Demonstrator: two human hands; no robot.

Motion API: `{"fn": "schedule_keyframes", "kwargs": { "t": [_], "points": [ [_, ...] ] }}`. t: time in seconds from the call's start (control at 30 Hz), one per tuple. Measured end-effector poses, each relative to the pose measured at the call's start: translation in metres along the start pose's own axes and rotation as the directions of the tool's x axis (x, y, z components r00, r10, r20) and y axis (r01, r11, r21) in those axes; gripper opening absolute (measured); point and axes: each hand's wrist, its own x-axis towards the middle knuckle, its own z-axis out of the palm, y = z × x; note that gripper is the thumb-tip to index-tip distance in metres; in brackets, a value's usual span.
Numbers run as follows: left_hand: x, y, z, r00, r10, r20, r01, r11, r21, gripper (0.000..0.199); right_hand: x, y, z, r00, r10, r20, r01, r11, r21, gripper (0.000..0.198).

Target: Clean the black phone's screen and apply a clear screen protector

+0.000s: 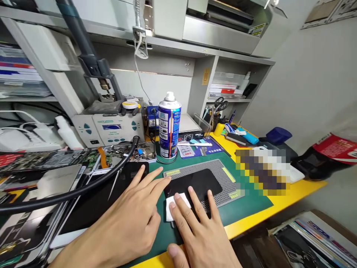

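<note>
A black phone screen lies flat on a grey perforated mat. My right hand is spread over its near end, and the index and middle fingertips press a small white wipe against the near left corner. The ring and little fingers rest on or just over the black glass. My left hand is palm down with fingers stretched out, its index fingertip at the screen's left edge. Its other fingertips point over the green mat and a dark panel to the left. Nothing shows in my left hand.
A blue spray can stands behind the perforated mat. A black hose curves across stacked device parts at left. A grey soldering station sits behind. At right are a pixelated object and a cola bottle.
</note>
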Motion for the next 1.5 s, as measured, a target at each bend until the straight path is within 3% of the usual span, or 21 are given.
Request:
{"fn": "schedule_keyframes", "kwargs": {
  "t": [0.2, 0.3, 0.37, 0.5, 0.6, 0.7, 0.83, 0.93, 1.23, 1.4, 1.5],
  "points": [
    [0.001, 0.004, 0.0, 0.996, 0.033, -0.08, -0.028, 0.998, 0.063, 0.062, -0.032, 0.06, -0.017, 0.985, 0.14, 0.097, -0.127, 0.983, -0.133, 0.059],
    [0.003, 0.007, -0.001, 0.996, 0.034, -0.084, -0.028, 0.997, 0.071, 0.061, -0.038, 0.073, -0.021, 0.973, 0.207, 0.106, -0.188, 0.968, -0.169, 0.059],
    [0.005, 0.008, 0.0, 0.996, 0.034, -0.077, -0.028, 0.997, 0.072, 0.059, -0.035, 0.061, -0.017, 0.981, 0.176, 0.087, -0.164, 0.977, -0.133, 0.06],
    [0.003, 0.004, 0.006, 0.996, 0.051, -0.067, -0.047, 0.997, 0.061, 0.055, -0.017, 0.008, 0.0, 0.993, 0.121, 0.001, -0.121, 0.993, 0.008, 0.066],
    [0.001, 0.001, 0.01, 0.992, 0.062, -0.107, -0.056, 0.997, 0.058, 0.056, -0.009, -0.011, 0.007, 0.991, 0.128, 0.037, -0.13, 0.99, 0.061, 0.067],
    [0.003, 0.001, 0.01, 0.989, 0.067, -0.131, -0.064, 0.998, 0.029, 0.054, -0.016, 0.006, -0.001, 0.99, 0.121, 0.074, -0.126, 0.99, 0.06, 0.059],
    [0.004, 0.005, 0.007, 0.995, 0.051, -0.08, -0.051, 0.999, 0.002, 0.053, -0.034, 0.049, -0.018, 0.975, 0.193, 0.107, -0.189, 0.981, -0.039, 0.059],
    [0.001, 0.005, 0.007, 0.999, 0.038, -0.037, -0.037, 0.999, 0.033, 0.055, -0.037, 0.061, -0.022, 0.972, 0.202, 0.123, -0.195, 0.978, -0.068, 0.056],
    [-0.001, 0.005, 0.006, 0.997, 0.053, -0.054, -0.05, 0.998, 0.047, 0.054, -0.025, 0.032, -0.011, 0.974, 0.223, 0.047, -0.22, 0.973, -0.063, 0.058],
    [0.004, 0.003, 0.008, 0.965, 0.198, -0.172, -0.182, 0.978, 0.103, 0.04, -0.013, 0.002, -0.002, 0.994, 0.107, 0.024, -0.108, 0.993, 0.047, 0.058],
    [0.008, 0.0, 0.012, 0.947, 0.184, -0.263, -0.15, 0.978, 0.143, 0.045, -0.014, 0.01, -0.005, 0.994, 0.073, 0.081, -0.08, 0.993, 0.082, 0.058]
  ]
}}
